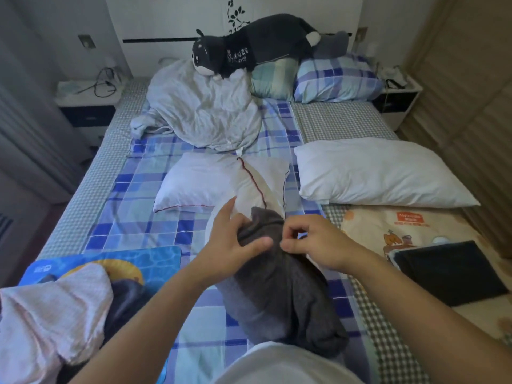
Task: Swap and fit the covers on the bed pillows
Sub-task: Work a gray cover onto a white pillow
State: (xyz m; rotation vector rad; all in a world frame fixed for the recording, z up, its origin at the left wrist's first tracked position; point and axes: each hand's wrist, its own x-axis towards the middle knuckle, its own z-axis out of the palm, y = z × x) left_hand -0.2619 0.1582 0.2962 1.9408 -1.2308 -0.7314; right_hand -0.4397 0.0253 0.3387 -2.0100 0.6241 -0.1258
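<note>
left grip: left hand (235, 239) bunches the top edge of the grey cover (279, 286), fingers curled round it
right grip: right hand (315, 242) pinches the same edge
risk: opening probably slips shut if either pinch loosens
cover: dark, wrinkled, lying mid-bed
pillows: red-piped pillow (210, 184) just past it, white pillow (379, 173) right, both bare

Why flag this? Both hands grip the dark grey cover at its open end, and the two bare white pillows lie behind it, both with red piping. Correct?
Not quite. In the head view only the nearer bare pillow shows red piping; the larger bare pillow on the right is plain white. The rest holds: the left hand and right hand both grip the dark grey cover at its open end.
</note>
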